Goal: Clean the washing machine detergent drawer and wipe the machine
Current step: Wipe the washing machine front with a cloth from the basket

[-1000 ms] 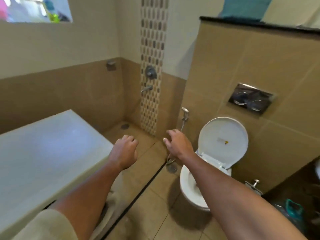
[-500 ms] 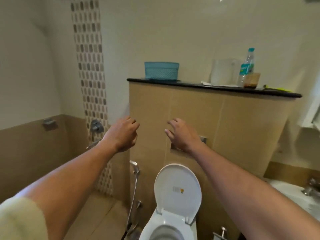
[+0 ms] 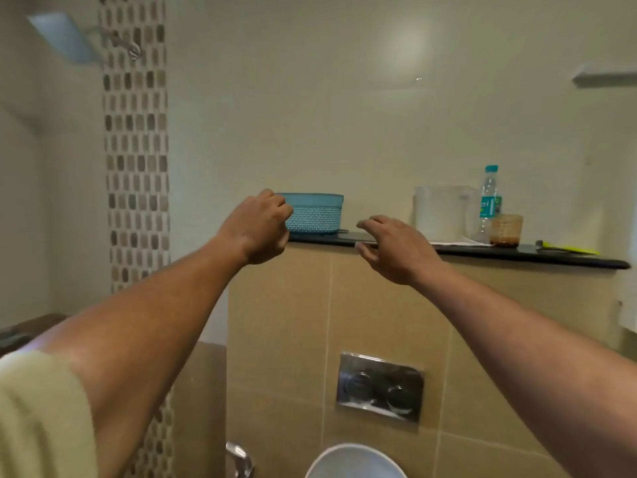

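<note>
Both arms reach up toward a dark ledge [image 3: 482, 252] above the toilet's flush plate [image 3: 380, 388]; the left hand [image 3: 256, 227] is curled into a loose fist holding nothing, its knuckles just in front of a blue basket [image 3: 315, 212]; the right hand [image 3: 394, 248] is spread, fingers slightly bent, empty, hovering at the ledge's front edge; beyond its right stand a white jug [image 3: 439, 212], a water bottle [image 3: 489, 203] and a small cup [image 3: 505, 230]; the washing machine and its drawer are nowhere in view; the basket, its long side along the ledge, seems the likely target, nearer the left hand.
</note>
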`<state>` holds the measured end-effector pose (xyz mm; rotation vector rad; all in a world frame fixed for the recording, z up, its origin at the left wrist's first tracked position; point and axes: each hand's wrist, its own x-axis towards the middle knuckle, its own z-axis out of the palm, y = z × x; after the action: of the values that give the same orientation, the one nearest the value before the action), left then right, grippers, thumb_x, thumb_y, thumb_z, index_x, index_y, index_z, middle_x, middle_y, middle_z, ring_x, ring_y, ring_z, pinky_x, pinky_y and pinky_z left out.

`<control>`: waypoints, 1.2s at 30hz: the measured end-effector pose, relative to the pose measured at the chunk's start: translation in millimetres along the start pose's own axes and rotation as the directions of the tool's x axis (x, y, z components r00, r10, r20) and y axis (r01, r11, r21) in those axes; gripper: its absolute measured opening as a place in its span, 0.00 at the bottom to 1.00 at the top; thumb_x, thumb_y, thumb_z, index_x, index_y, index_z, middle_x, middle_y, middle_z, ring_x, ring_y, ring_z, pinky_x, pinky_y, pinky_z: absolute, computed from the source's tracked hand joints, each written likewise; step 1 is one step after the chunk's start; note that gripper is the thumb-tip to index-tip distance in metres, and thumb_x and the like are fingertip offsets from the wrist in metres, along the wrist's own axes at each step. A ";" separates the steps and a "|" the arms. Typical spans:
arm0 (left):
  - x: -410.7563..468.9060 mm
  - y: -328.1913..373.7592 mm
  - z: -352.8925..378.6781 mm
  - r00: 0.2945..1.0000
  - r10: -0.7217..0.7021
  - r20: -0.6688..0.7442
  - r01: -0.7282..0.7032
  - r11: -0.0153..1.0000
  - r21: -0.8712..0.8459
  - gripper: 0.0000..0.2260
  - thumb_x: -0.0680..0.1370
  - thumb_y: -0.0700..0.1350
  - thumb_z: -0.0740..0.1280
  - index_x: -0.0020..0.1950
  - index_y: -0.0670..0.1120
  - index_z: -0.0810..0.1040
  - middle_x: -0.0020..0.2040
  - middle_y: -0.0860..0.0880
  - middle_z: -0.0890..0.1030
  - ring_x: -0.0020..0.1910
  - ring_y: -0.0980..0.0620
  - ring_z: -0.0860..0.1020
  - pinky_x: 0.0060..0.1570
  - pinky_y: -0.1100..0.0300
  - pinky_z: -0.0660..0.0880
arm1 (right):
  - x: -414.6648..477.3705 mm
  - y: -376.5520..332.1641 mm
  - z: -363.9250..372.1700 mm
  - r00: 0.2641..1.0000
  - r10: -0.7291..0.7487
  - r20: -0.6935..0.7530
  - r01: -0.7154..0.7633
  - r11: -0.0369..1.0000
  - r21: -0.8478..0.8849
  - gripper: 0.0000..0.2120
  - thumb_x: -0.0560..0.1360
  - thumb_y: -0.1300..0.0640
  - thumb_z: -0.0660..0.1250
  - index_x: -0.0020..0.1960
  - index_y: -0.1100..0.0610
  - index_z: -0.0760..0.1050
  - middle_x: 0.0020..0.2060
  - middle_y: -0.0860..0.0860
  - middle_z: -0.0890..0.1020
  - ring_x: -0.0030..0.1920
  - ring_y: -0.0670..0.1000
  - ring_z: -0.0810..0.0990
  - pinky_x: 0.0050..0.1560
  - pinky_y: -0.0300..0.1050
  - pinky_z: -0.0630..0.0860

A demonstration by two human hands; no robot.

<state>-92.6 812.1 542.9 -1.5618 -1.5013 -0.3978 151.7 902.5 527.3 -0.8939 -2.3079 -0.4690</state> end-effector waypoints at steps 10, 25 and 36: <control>71.0 -97.4 114.3 0.976 -0.171 0.132 0.198 0.954 -0.227 0.23 0.79 0.52 0.61 0.71 0.43 0.71 0.65 0.45 0.75 0.63 0.45 0.72 0.60 0.49 0.74 | 130.8 -0.9 68.3 0.990 0.133 0.038 -0.132 0.991 -0.027 0.26 0.80 0.43 0.59 0.75 0.51 0.63 0.70 0.51 0.71 0.67 0.55 0.72 0.64 0.53 0.72; 109.7 -118.3 226.7 0.732 -0.408 0.546 0.623 0.076 -0.778 0.59 0.68 0.66 0.74 0.81 0.46 0.37 0.81 0.42 0.58 0.77 0.40 0.63 0.73 0.44 0.66 | 215.9 14.6 139.7 0.886 0.404 0.227 -0.457 0.685 0.567 0.58 0.68 0.43 0.77 0.80 0.52 0.38 0.74 0.55 0.68 0.71 0.57 0.70 0.67 0.46 0.67; 104.3 -115.0 207.6 0.765 -0.368 0.529 0.497 -0.186 -0.848 0.31 0.71 0.62 0.74 0.69 0.51 0.70 0.64 0.48 0.79 0.60 0.50 0.79 0.63 0.49 0.77 | 213.2 3.3 144.6 0.905 0.416 0.095 -0.359 0.624 0.694 0.50 0.67 0.51 0.80 0.77 0.49 0.49 0.66 0.57 0.74 0.63 0.57 0.75 0.60 0.47 0.73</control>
<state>-247.9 1019.5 552.9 -1.9148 -1.8983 -2.4013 -30.5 1081.9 558.6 -0.9047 -1.8784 0.5436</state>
